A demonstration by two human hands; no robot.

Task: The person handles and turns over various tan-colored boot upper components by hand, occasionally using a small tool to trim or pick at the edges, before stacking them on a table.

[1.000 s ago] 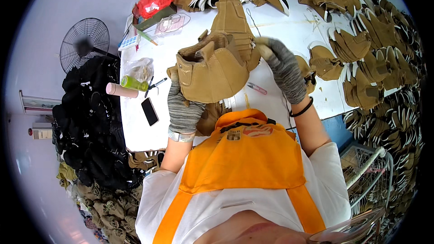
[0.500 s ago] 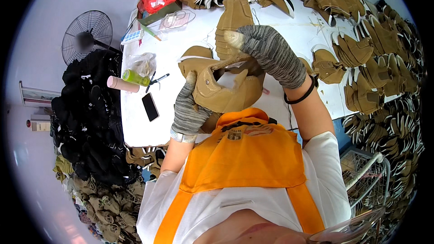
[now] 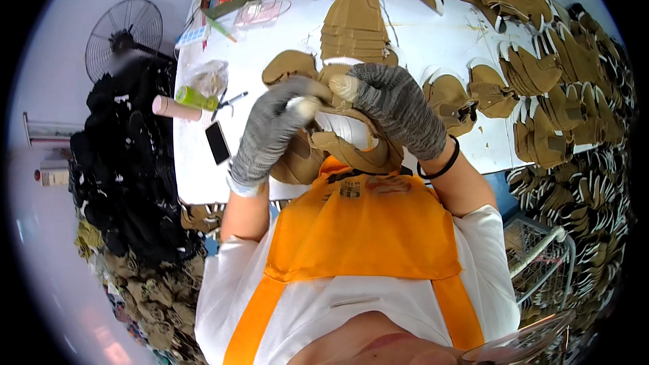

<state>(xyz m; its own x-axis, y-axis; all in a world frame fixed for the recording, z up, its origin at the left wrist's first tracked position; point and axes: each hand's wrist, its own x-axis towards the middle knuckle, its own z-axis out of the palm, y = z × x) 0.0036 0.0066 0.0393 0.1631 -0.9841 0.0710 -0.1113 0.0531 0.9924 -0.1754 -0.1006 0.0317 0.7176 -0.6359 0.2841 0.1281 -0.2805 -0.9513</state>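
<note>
A brown shoe upper (image 3: 362, 156), with a white inside showing through its opening, is held up close to my apron. My right hand (image 3: 395, 105), in a grey knitted glove with pale fingertips, grips its far edge with thumb and fingers. Against the left part of that same edge, my gloved left hand (image 3: 267, 132) is closed, its fingers slightly smeared by motion. More brown uppers (image 3: 295, 162) lie under and beside my left wrist, and another (image 3: 287, 66) rests just beyond it.
A stack of brown uppers (image 3: 355, 20) lies straight ahead on the white table (image 3: 422, 40). At left are a phone (image 3: 218, 142), a green bottle (image 3: 196, 98), a pink cylinder (image 3: 176, 108) and snips (image 3: 233, 100). Piled uppers (image 3: 541, 125) line the right side; a fan (image 3: 124, 40) stands far left.
My left hand has moved up from the near left side of the upper to its far edge. The upper has turned, and its opening now faces up more. My right hand has come lower.
</note>
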